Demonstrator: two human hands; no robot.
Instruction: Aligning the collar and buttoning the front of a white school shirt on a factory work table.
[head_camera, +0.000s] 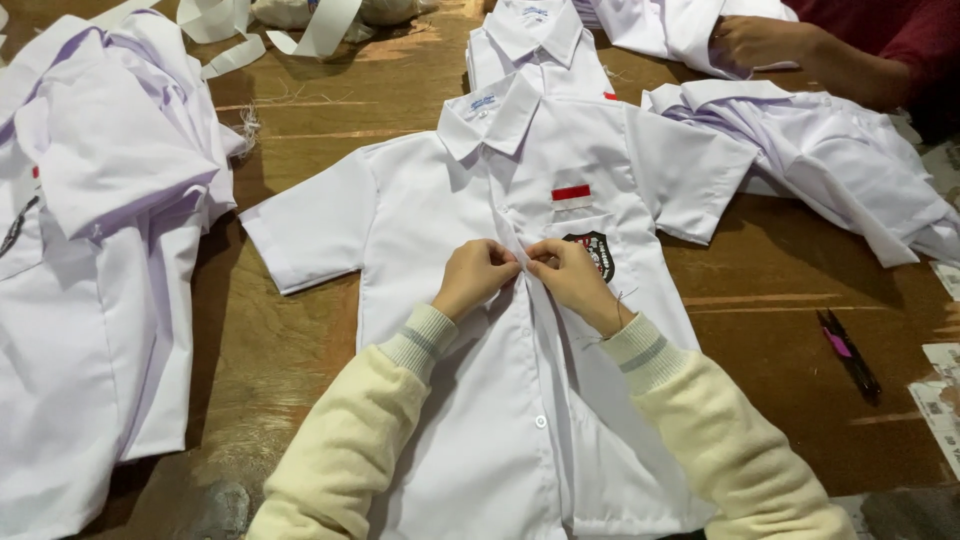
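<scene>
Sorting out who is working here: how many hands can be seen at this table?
3. The left hand and right hand pinch the front of the white shirt at centre. Another person's hand rests on shirts at top right; their other hand is out of view.

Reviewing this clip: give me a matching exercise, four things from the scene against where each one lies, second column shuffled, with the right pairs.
Things:
1. white shirt
2. thread snips
3. pile of shirts
4. other person's hand

Places:
A. top right, on a folded white garment
B. flat in the middle, both hands pinching its front placket
C. on bare wooden table, right of the right sleeve
D. left side of the table

Pairs: 1-B, 2-C, 3-D, 4-A

The left hand and right hand meet at the placket.
</scene>
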